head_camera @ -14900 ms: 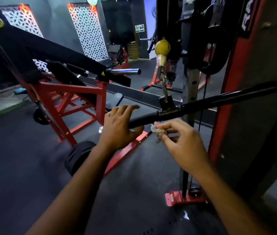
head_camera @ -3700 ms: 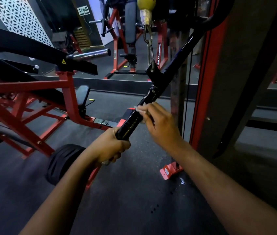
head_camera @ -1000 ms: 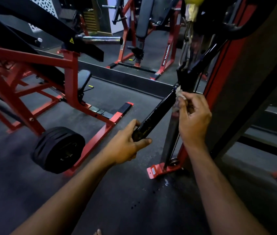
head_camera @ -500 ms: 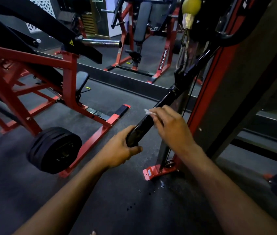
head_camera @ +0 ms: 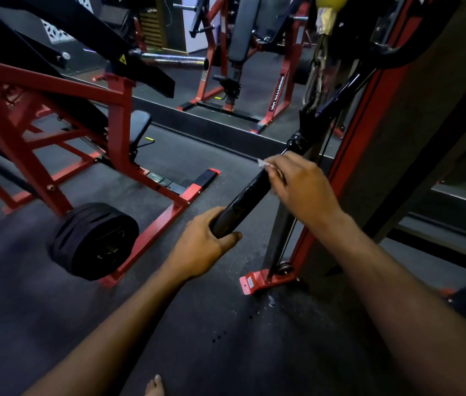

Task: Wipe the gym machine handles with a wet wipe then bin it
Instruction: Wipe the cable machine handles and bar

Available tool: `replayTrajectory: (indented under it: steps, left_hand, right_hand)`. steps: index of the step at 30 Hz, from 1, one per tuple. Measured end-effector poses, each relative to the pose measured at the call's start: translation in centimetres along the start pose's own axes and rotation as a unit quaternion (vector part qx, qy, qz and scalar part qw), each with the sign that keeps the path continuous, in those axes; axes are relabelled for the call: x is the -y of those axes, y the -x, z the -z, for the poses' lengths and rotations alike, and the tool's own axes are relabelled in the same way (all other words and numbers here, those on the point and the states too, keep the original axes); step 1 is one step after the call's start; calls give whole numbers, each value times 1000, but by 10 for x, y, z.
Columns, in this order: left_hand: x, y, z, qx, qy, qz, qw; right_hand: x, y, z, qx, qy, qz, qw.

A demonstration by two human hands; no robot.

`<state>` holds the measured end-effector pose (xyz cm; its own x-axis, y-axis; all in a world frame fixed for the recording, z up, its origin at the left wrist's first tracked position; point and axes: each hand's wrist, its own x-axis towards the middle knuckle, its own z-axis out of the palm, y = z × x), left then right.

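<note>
Right hand, pinching wipe, has slid back up bar; left hand still grips end. Wiping unfinished.

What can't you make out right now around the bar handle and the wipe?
- Wet wipe: only a white corner shows; the right hand covers the rest.
- Bar handle: near end buried in the left hand.
- Far half of the bar: cut off beyond the carabiner, in dark.
- Bin: none in the head view.
</note>
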<state>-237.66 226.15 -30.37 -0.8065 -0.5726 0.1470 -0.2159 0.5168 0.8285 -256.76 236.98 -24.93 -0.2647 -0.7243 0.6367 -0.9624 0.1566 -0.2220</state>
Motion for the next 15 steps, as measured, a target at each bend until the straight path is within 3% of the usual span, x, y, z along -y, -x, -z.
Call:
replayTrajectory:
  steps: [3, 7, 12, 15]
  left_hand:
    - [1, 3, -1, -17, -5, -8, 1000]
    - [4, 5, 2, -25, -20, -14, 999]
    - [4, 9, -1, -15, -21, -2, 1000]
    - [7, 8, 0, -17, -13, 2, 1000]
  right_hand:
    - [20, 12, -14, -11, -17, -11, 1000]
    - [33, 21, -17, 64, -20, 26, 997]
    - [8, -2, 2, 5, 1, -13, 1000]
    - [32, 15, -15, 16, -4, -6, 1000]
